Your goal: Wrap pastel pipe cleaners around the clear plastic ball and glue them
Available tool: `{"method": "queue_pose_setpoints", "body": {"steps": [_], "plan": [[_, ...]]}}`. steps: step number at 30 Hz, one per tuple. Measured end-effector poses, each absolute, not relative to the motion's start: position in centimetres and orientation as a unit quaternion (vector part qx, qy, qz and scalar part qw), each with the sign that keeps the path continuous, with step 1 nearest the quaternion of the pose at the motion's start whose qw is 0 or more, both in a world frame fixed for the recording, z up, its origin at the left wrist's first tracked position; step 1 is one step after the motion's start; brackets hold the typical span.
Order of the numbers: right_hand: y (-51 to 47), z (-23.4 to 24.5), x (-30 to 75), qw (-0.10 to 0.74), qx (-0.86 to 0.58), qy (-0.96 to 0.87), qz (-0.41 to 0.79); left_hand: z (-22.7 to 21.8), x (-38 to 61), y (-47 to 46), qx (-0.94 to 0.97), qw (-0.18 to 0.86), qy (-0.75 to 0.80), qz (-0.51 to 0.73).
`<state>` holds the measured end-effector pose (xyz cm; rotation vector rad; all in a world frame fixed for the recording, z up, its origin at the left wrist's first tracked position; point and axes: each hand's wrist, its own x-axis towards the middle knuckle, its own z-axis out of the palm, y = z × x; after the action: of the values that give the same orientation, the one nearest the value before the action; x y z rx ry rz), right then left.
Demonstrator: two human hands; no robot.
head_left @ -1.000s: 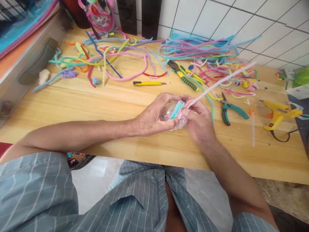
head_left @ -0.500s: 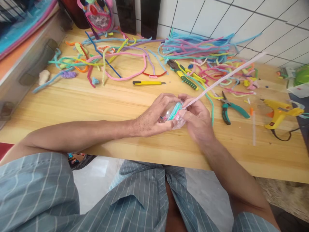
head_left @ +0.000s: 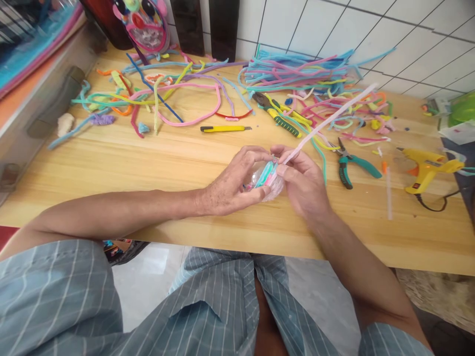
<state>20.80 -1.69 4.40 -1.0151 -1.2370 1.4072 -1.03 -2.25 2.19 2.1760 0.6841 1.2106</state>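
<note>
Between my hands, above the table's front part, is a small clear rounded object (head_left: pixel 273 192) wrapped with turquoise and pink pipe cleaner. My left hand (head_left: pixel 237 183) curls around its left side, thumb below and fingers above. A long pale pink pipe cleaner (head_left: pixel 330 123) slants up to the right from the object. My right hand (head_left: pixel 302 183) pinches this strand near its lower end, against the object's right side. The fingers hide much of the object, so its full shape does not show.
Beyond my hands lie a yellow utility knife (head_left: pixel 225 128), yellow-green pliers (head_left: pixel 276 113) and a heap of pipe cleaners (head_left: pixel 297 71). Teal needle-nose pliers (head_left: pixel 356 165), a glue stick (head_left: pixel 389 193) and a yellow glue gun (head_left: pixel 426 170) lie right. A decorated clear figure (head_left: pixel 146 32) stands back left.
The free end of the pale pink pipe cleaner has swung left and slightly down. My hands stay around the object with almost the same grip. The whole view has shifted slightly.
</note>
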Motion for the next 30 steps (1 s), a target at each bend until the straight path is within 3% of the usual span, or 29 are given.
{"method": "queue_pose_setpoints", "body": {"steps": [12, 23, 30], "plan": [[-1.6, 4.0, 20.9, 0.489, -0.403, -0.521, 0.572, 1.1, -1.0, -1.7, 0.818, 0.243, 0.242, 0.462], [-1.9, 4.2, 20.6, 0.488, -0.407, -0.539, 0.553, 1.8, -1.0, -1.7, 0.788, 0.310, 0.244, 0.472], [-2.0, 4.5, 20.6, 0.485, -0.413, -0.531, 0.559, 2.2, -0.9, -2.0, 0.792, 0.292, 0.240, 0.480]]}}
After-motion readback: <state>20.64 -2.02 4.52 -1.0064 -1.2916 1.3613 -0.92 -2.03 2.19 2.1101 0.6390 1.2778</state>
